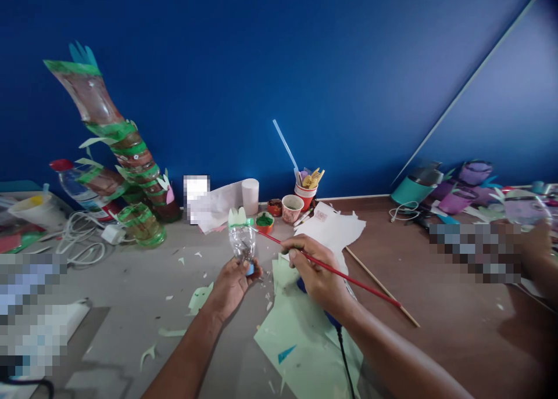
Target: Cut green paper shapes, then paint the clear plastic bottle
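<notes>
My left hand [233,286] grips a clear cut bottle top [242,240] by its neck, with the blue cap [250,269] pointing down. Pale green petal-shaped paper pieces [238,216] stand up along its upper rim, where some green paint shows. A long red paintbrush [349,278] is held in my right hand [318,274], and its tip reaches the right side of that rim. Behind the bottle top sits a small pot of green paint [264,219]. Right of it stands a paper cup [292,208] with cloudy liquid.
A tall model of painted bottles [135,155] leans at the left beside white cables [87,239]. Pale green paper sheets [305,335], scraps and a wooden stick [383,287] lie on the table. A red-striped cup [306,196] holds wooden utensils. Another person's hand [538,251] is at far right.
</notes>
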Motion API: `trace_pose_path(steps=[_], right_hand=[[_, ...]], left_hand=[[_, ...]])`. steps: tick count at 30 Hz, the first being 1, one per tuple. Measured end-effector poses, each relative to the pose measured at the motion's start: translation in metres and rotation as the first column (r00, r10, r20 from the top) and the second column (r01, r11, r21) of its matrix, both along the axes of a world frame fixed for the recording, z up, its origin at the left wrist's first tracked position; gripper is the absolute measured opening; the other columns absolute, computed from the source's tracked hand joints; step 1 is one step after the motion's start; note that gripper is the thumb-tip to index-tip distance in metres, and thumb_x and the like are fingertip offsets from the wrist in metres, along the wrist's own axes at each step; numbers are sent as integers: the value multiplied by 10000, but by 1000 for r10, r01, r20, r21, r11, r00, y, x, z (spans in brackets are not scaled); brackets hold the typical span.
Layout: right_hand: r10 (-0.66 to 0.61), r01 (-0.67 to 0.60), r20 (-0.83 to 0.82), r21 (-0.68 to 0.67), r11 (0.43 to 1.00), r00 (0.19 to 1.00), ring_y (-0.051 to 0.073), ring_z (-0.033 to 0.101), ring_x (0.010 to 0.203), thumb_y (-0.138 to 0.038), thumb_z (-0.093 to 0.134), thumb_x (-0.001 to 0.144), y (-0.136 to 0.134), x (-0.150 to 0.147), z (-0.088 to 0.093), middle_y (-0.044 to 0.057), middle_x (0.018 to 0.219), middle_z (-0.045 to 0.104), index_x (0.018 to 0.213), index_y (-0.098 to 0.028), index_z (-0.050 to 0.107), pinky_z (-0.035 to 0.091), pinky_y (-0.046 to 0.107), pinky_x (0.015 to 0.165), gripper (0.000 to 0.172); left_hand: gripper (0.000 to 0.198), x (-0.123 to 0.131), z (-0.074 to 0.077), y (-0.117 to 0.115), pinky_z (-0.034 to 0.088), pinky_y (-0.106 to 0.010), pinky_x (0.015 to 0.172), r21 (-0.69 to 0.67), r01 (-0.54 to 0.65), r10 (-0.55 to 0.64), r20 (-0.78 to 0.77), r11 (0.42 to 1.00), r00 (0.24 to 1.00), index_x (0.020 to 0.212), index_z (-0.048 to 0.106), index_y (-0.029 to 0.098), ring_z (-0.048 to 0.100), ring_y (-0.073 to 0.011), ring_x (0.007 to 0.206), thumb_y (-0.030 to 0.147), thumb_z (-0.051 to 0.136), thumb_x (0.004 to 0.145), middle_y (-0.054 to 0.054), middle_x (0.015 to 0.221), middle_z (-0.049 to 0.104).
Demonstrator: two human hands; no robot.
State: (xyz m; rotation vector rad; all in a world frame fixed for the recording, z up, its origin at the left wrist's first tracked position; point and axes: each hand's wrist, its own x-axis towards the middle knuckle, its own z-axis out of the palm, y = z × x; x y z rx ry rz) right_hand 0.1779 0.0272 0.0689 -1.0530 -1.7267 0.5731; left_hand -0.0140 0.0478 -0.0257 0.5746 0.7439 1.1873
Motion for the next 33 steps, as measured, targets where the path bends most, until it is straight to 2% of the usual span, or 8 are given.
trace_pose_path(steps=[8,20,23,26,30,33], right_hand=[[-38,38,-2,4,999,999,183,618,752,-160,475,851,4,1,-1,43,781,668,865,-199,678,474,311,716,207],[-29,27,-62,-25,999,998,181,612,727,-175,465,863,5,3,0,15,642,601,871,-188,675,467,295,678,210],[-24,22,-102,-27,999,995,175,610,720,-182,471,861,5,3,1,22,670,623,850,-190,673,469,283,652,202],[-43,40,-142,-23,999,989,161,603,689,-192,477,856,6,2,1,31,716,645,820,-189,668,473,271,628,194],[-35,28,-130,-53,998,991,150,582,620,-197,481,847,7,2,1,9,621,604,841,-183,680,464,257,582,199],[-54,43,-163,-70,997,985,140,575,596,-209,486,850,7,4,1,14,651,619,862,-176,682,462,256,567,199]], left_hand=[[284,1,2,-1,506,-334,795,11,-8,8,4,1000,1000,759,672,140,641,-166,756,312,843,611,-37,826,685],[282,1,4,-2,508,-335,789,7,3,-3,-14,1000,1000,780,682,126,637,-172,756,303,834,621,-52,829,683],[276,0,4,-2,510,-341,796,11,3,-3,-10,1000,1000,788,679,134,639,-177,770,297,831,626,-54,846,685],[276,0,5,-2,511,-343,789,5,17,-17,-4,1000,1000,802,674,137,638,-179,771,292,825,632,-56,849,683],[270,0,4,-2,507,-334,791,3,6,-6,4,1000,1000,787,668,136,634,-171,766,279,829,623,-56,839,685],[259,0,1,-1,509,-333,789,5,0,0,8,1000,1000,783,668,139,635,-170,773,277,826,632,-55,846,684]])
